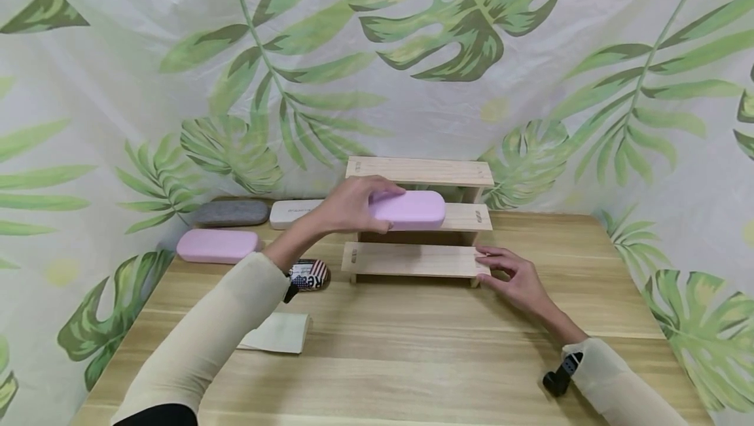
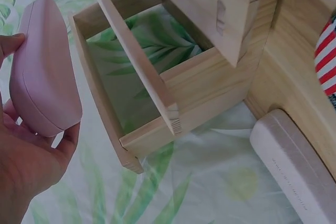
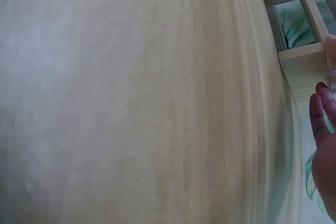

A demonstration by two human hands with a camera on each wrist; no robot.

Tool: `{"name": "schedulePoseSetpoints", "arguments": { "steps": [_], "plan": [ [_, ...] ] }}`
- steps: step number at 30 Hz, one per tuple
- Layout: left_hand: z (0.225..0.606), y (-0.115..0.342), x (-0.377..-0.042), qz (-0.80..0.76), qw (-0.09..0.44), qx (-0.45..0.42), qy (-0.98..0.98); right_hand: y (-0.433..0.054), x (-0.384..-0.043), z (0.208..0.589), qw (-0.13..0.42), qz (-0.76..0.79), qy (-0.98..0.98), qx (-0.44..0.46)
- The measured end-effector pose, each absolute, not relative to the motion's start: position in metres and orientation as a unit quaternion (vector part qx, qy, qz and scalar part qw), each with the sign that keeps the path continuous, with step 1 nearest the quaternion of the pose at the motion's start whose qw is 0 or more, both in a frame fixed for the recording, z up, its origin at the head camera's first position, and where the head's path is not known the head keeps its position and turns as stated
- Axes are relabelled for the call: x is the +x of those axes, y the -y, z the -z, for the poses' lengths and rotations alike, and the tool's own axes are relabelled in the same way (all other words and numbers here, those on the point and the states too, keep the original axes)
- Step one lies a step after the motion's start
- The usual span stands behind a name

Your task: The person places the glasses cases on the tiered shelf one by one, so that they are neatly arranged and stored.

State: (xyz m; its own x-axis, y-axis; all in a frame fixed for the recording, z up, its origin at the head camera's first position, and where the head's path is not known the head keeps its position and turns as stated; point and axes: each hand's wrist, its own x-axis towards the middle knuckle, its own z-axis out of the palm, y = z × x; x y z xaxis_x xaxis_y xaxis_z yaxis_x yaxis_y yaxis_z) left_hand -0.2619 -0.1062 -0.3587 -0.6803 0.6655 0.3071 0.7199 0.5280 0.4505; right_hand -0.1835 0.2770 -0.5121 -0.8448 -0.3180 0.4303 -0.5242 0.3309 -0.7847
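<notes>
My left hand (image 1: 351, 205) grips one end of a lilac-pink glasses case (image 1: 413, 210), thumb on one side and fingers on the other. The case is raised in front of the middle tier of a three-tier wooden step rack (image 1: 412, 260). In the left wrist view, the pink case (image 2: 44, 66) is apart from the rack's boards (image 2: 157, 87). At the right end of the lowest tier, my right hand (image 1: 518, 282) holds the board's end between thumb and fingers. Only part of that hand (image 3: 324, 166) shows at the right wrist view's edge.
Left of the rack lie a grey glasses case (image 1: 231, 213), a white case (image 1: 291, 212) and a second pink case (image 1: 216, 246). A flag-patterned rounded case (image 1: 311, 275) and a folded pale green cloth (image 1: 279, 333) lie nearer. A leaf-print sheet (image 1: 436, 112) hangs behind the wooden table (image 1: 412, 373).
</notes>
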Motion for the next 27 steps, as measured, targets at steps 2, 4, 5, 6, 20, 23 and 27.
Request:
{"name": "schedulePoseSetpoints", "arguments": {
  "steps": [2, 4, 5, 6, 20, 23, 27],
  "plan": [
    [0.357, 0.104, -0.266, 0.283, 0.05, -0.399, 0.871, -0.281, -0.188, 0.521, 0.098, -0.515, 0.811, 0.26],
    [0.355, 0.102, -0.271, 0.288, 0.052, -0.403, 0.867, -0.286, -0.192, 0.529, 0.096, -0.513, 0.813, 0.259],
    [0.354, 0.101, -0.273, 0.29, 0.053, -0.404, 0.866, -0.288, -0.194, 0.534, 0.095, -0.514, 0.813, 0.258],
    [0.353, 0.1, -0.275, 0.292, 0.05, -0.403, 0.866, -0.29, -0.196, 0.538, 0.093, -0.515, 0.813, 0.257],
    [0.341, 0.08, -0.296, 0.288, 0.016, -0.365, 0.885, -0.28, -0.188, 0.521, 0.101, -0.52, 0.807, 0.262],
    [0.341, 0.076, -0.301, 0.291, 0.011, -0.357, 0.888, -0.278, -0.185, 0.517, 0.102, -0.522, 0.803, 0.269],
    [0.342, 0.07, -0.308, 0.299, 0.012, -0.356, 0.885, -0.283, -0.19, 0.529, 0.107, -0.522, 0.803, 0.269]
  ]
}}
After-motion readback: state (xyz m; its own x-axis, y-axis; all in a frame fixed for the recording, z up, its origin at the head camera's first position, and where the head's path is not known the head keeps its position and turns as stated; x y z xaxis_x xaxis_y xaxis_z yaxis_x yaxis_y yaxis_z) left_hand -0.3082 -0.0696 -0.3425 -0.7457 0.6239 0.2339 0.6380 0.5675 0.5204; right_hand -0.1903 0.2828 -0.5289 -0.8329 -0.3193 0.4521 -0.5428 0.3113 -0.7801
